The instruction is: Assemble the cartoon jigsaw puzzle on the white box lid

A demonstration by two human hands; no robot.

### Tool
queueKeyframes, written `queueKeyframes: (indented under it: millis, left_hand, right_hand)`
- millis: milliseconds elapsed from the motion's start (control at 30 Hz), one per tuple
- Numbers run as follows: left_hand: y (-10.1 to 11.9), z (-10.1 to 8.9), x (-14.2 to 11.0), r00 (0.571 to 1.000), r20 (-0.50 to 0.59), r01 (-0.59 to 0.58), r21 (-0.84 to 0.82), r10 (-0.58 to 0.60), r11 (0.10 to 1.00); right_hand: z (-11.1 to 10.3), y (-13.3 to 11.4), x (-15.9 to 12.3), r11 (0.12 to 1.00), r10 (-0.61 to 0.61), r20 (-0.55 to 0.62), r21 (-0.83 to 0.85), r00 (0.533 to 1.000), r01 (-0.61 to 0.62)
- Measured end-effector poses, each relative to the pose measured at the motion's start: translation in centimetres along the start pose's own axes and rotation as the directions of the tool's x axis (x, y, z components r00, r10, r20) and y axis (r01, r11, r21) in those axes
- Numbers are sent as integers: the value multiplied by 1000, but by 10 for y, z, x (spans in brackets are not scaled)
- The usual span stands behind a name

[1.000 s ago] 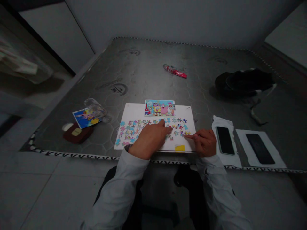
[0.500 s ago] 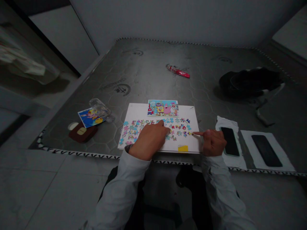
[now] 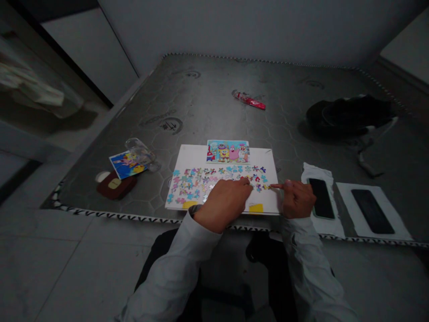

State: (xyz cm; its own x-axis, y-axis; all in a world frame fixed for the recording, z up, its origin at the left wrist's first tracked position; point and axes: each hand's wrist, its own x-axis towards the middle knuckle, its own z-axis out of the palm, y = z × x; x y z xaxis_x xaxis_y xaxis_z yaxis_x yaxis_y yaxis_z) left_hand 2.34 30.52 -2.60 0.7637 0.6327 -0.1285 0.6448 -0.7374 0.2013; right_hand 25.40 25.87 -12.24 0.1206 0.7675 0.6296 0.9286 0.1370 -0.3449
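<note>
A white board (image 3: 191, 154) lies at the near edge of a grey patterned table, with several small colourful puzzle pieces (image 3: 187, 183) scattered on it and a cartoon reference picture (image 3: 228, 151) at its far edge. My left hand (image 3: 224, 202) rests palm down on the board, fingers together, fingertips touching pieces near the middle. My right hand (image 3: 296, 198) is curled with its index finger stretched out, pressing a piece at the board's right edge. Two yellow tabs (image 3: 256, 208) sit at the board's near edge.
Left of the board lie a clear plastic bag with a cartoon card (image 3: 129, 163) and a dark red box (image 3: 115, 186). Two dark phones (image 3: 321, 191) rest on white paper at the right. A red wrapper (image 3: 250, 100) and a black cloth heap (image 3: 348, 115) lie farther back.
My left hand slid right and toward me across the board, uncovering pieces on the left. My right hand stayed pointing at the right-edge piece.
</note>
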Motion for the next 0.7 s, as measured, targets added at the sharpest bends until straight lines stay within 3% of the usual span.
queueKeyframes:
  millis: [200, 533, 700]
  left_hand:
    - [-1, 4, 5, 999, -12, 36, 37, -36, 999]
    - [-1, 23, 28, 973, -150, 186, 66, -174, 980]
    - [-4, 27, 30, 972, -148, 195, 57, -185, 979]
  right_hand:
    - [0, 0, 0, 1000, -9, 7, 8, 1000, 9]
    - [1, 6, -1, 999, -26, -2, -35, 1000, 26]
    - [-3, 5, 1, 1000, -6, 22, -17, 1000, 6]
